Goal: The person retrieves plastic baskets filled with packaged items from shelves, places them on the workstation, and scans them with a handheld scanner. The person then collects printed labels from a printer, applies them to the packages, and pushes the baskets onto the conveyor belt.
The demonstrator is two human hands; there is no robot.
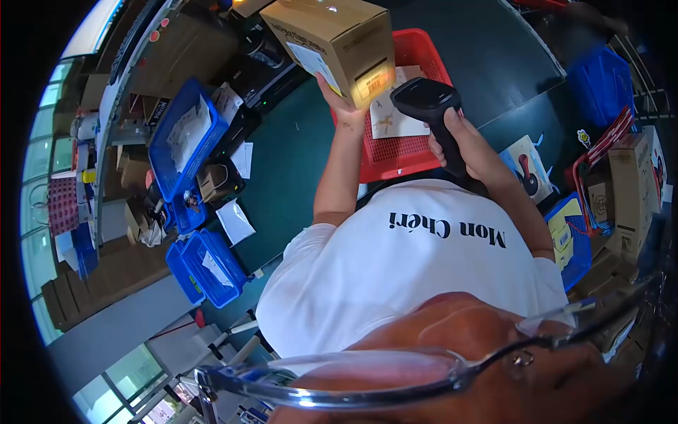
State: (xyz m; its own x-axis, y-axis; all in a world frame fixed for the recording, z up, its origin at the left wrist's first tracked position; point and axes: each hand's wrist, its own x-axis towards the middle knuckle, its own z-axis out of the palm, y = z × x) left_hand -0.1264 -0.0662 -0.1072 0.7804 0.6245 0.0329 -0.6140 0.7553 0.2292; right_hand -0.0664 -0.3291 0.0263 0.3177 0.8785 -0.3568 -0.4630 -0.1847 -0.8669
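Note:
A brown cardboard box [364, 44] with printed text and a white label is gripped at its near lower edge by my left hand [346, 106]. My right hand [466, 145] is wrapped around the handle of a black handheld barcode scanner [426, 95]. Yellowish light falls on the barcode label [372, 85] on the box's side, with the scanner head close by and apart from it. Beneath both hands is a red plastic basket [400, 167], holding a white flat item [399, 121] with a brown pattern; part of the basket's inside is hidden.
Blue bins stand on the left, one large [159, 152] and another lower down [240, 277]. White papers [235, 220] lie on the green tabletop [279, 166]. To the right are a blue bin with yellow packets [563, 237], a cardboard box [628, 191] and another blue bin [600, 81].

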